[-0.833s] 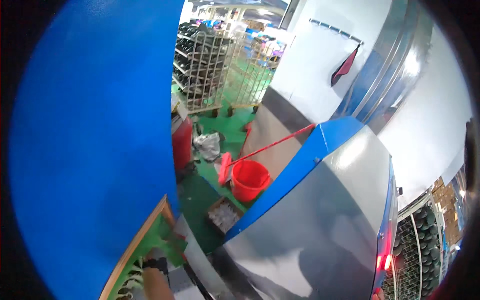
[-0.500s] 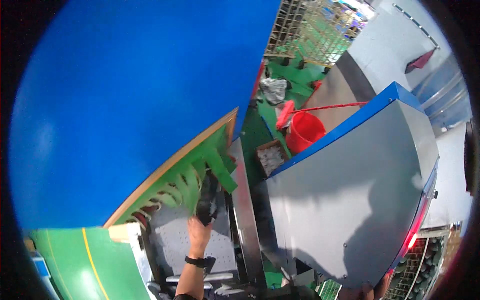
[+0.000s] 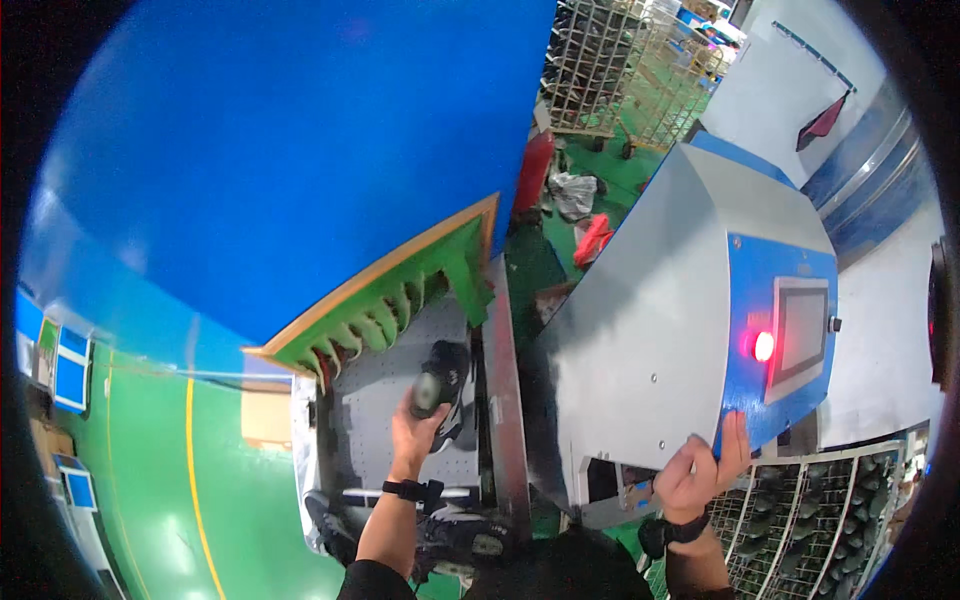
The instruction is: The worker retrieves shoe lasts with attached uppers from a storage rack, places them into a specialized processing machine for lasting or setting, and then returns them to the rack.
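My left hand [image 3: 408, 440] is closed round the top of a black shoe [image 3: 455, 410], where a grey-green oval, perhaps the top of a last, shows. The shoe rests on a grey perforated plate [image 3: 375, 400] in front of the green strip curtain [image 3: 385, 320] of a blue machine. More black shoes [image 3: 470, 538] lie at the near end of the plate. My right hand [image 3: 705, 470] is at the lower edge of a blue control panel [image 3: 750, 390], two fingers stretched upward against it and the others bent. It holds nothing that I can see.
The large blue machine hood [image 3: 300, 150] fills the far left. A grey cabinet [image 3: 640, 340] bears the panel, with a lit red lamp [image 3: 764, 346] and a screen [image 3: 803, 335]. Wire racks [image 3: 800, 520] with dark shoe-shaped items stand at the lower right. A metal rail [image 3: 508, 400] borders the plate.
My left hand and the shoe have come out from under the green strips onto the plate. My right hand has risen from the lower edge to the panel. The view has turned rightward.
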Demonstrator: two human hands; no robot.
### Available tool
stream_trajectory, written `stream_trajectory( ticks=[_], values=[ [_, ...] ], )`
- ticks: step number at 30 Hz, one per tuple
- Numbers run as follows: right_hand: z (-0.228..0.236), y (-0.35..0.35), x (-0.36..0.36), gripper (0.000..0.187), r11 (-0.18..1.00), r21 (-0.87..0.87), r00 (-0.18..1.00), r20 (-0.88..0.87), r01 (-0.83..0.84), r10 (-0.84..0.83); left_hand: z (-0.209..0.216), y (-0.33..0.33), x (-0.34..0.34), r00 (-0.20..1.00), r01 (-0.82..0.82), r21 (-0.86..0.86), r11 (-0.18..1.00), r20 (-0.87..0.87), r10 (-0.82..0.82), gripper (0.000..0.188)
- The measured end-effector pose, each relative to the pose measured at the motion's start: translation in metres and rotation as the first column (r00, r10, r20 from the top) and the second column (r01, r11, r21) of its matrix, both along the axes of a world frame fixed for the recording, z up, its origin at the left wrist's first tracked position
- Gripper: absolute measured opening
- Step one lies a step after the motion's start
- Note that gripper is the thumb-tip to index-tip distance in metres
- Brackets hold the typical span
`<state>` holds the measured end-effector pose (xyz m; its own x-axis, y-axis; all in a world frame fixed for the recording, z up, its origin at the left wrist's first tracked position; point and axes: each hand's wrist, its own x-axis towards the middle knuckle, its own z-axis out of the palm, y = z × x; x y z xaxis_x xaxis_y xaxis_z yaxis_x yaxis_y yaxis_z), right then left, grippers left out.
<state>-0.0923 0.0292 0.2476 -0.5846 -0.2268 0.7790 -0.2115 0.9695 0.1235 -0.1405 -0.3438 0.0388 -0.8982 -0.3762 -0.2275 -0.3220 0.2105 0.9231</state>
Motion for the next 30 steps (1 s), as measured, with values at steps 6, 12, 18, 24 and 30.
stream_trajectory(
  ticks=[6, 12, 18, 24, 30],
  values=[
    [0.002, -0.004, -0.012, 0.013, 0.996, -0.052, 0.988, -0.136, -0.078, 0.070, 0.102, 0.013, 0.072, 0.953, 0.090, -0.033, 0.995, -0.289, -0.096, 0.073],
    [0.003, -0.006, -0.007, 0.013, 0.990, -0.092, 0.988, -0.122, -0.111, 0.099, 0.159, 0.033, 0.122, 0.853, 0.138, -0.058, 0.989, -0.500, -0.148, 0.076],
    [0.011, -0.001, -0.002, 0.017, 0.979, -0.098, 0.982, -0.078, -0.177, 0.170, 0.164, 0.045, 0.157, 0.843, 0.131, 0.220, 0.967, -0.538, 0.008, 0.075],
    [0.007, -0.002, -0.008, 0.017, 0.982, -0.106, 0.985, -0.078, -0.159, 0.152, 0.158, 0.048, 0.149, 0.847, 0.098, 0.304, 0.948, -0.526, 0.081, 0.073],
    [0.008, 0.011, -0.008, 0.014, 0.989, -0.053, 0.989, -0.067, -0.138, 0.135, 0.086, 0.023, 0.086, 0.880, -0.176, 0.145, 0.974, -0.421, 0.222, 0.070]
  ],
)
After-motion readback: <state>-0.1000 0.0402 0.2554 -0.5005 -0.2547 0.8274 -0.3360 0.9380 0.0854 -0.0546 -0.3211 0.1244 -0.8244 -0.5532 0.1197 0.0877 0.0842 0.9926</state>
